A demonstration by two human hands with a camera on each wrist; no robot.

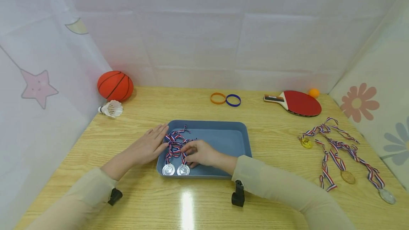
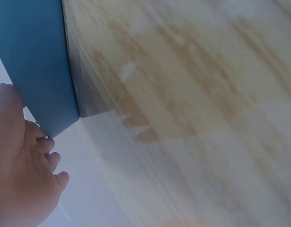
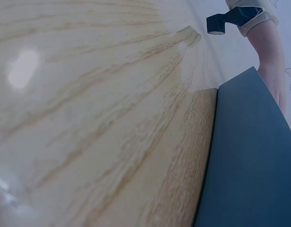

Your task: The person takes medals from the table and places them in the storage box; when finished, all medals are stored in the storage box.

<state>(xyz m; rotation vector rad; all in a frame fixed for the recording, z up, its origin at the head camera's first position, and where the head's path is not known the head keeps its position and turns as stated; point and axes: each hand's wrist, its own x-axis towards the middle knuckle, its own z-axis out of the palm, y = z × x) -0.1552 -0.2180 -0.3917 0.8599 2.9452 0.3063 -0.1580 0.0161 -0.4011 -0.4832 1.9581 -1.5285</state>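
Note:
A blue-grey tray (image 1: 217, 125) holds two silver medals, one at its near left corner (image 1: 168, 169) and one just right of it (image 1: 183, 170). Their striped red, white and blue ribbons (image 1: 174, 144) lie bunched toward the tray's left side. With fingers extended, my left hand (image 1: 150, 143) rests along the tray's left rim; the left wrist view shows this hand (image 2: 27, 175) beside the tray wall (image 2: 36, 61). Inside the tray, my right hand (image 1: 201, 153) has curled fingers and pinches the right medal's ribbon. The right wrist view shows only the tray's outer wall (image 3: 254, 156), not that hand.
On the table's right lie a gold medal (image 1: 306, 143), a bronze-toned medal (image 1: 348, 177) and a silver medal (image 1: 387, 196) with ribbons. Behind are a red paddle (image 1: 301, 104), orange ball (image 1: 314, 92), orange wristband (image 1: 218, 98), blue wristband (image 1: 233, 100), basketball (image 1: 115, 86) and shuttlecock (image 1: 112, 109).

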